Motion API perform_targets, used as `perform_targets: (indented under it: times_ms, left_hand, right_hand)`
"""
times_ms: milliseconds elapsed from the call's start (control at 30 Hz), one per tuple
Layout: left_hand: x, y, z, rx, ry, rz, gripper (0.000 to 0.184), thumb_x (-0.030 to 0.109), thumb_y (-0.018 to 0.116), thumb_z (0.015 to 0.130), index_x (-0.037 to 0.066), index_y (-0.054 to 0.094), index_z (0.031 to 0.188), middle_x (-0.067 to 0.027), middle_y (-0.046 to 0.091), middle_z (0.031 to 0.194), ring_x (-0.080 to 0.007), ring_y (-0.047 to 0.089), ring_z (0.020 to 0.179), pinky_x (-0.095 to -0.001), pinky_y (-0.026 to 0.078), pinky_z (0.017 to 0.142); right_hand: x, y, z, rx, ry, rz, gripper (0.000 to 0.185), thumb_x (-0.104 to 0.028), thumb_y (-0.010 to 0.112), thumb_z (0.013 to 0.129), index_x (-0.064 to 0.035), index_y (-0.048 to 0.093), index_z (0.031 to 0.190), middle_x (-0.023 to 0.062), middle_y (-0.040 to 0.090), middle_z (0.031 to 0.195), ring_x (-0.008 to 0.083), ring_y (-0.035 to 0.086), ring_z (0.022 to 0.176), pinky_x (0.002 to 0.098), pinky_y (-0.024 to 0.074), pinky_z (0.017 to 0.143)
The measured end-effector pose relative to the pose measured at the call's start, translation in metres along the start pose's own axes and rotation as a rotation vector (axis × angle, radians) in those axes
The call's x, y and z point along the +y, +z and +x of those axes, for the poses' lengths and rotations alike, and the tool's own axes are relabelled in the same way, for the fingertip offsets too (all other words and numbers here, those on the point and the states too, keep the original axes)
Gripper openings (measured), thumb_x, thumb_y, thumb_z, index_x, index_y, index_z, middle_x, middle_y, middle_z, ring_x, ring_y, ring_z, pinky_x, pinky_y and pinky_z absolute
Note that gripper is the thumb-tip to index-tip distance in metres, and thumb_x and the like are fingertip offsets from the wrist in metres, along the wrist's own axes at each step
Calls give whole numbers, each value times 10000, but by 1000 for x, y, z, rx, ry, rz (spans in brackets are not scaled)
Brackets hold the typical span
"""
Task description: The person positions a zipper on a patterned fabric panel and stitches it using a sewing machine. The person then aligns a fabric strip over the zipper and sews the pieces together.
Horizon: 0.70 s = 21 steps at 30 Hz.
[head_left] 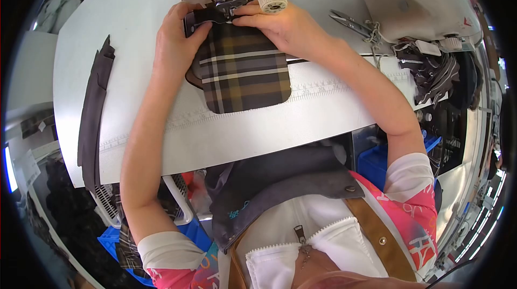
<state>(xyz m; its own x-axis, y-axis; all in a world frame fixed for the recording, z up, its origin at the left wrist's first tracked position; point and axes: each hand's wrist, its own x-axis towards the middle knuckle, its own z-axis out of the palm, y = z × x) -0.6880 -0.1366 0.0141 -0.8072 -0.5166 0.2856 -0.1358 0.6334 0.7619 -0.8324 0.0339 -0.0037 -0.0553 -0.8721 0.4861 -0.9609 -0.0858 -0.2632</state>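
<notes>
A plaid fabric piece [245,71] in brown, black and white, with rounded lower corners, lies on the white table under the sewing machine's presser foot [230,6]. Along its upper edge runs a narrow dark strip [207,16]. My left hand [180,33] is closed on this strip, thumb in front, just left of the foot. Close on the foot's right side, my right hand [283,26] grips the upper edge of the plaid piece between thumb and fingers. The needle's tip and part of that edge are hidden.
Folded dark fabric strips [96,114] lie at the table's left. Thread snips [351,24] rest right of the machine, near tangled cords. Striped fabric scraps [431,73] are heaped at the right edge. A ruler scale [318,89] crosses the table. Blue bins [374,162] stand below.
</notes>
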Motion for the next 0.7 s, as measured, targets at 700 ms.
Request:
perform_targets:
  times_ms: [700]
  left_hand:
    - [24,-61,-96,-538,69,-309,34,45,588,866,11,586,860,-184,655,1127,-283,611,1097,-526,180,1113]
  right_hand:
    - [-11,-97,-119,286,781,36,248,-227,606,920,-35,563,1070,87,666,877,207,626,708,310,493,679]
